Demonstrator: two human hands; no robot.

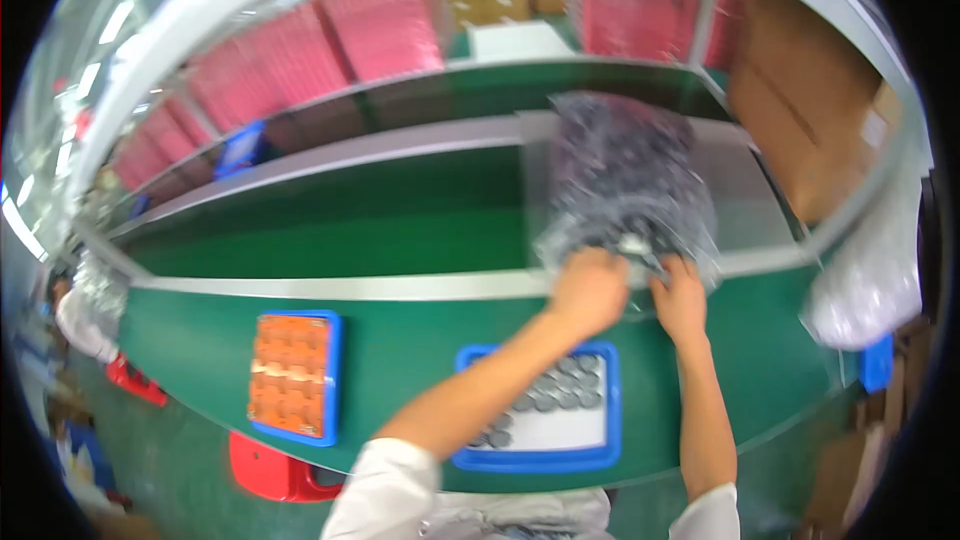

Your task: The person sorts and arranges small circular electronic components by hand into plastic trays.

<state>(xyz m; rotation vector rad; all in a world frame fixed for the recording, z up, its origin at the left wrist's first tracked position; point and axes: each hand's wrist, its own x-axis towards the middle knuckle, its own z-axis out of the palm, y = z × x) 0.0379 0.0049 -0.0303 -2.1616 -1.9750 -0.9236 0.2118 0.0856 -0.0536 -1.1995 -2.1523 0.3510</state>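
Note:
A large clear plastic bag full of dark grey parts lies on a pale board straight ahead, its crumpled near end toward me. At the left of that end, my left hand is closed on the plastic. My right hand pinches the plastic at the right of the same end. Both sets of fingertips are partly hidden by the film and blurred. Below my forearms stands a blue-rimmed tray with a white base, holding several round grey pieces in rows. My left forearm crosses over part of it.
A second blue tray with an orange insert sits at the left on the green table. A raised white ledge runs behind. Cardboard stands at the right, beside hanging plastic film. A red stool is below left.

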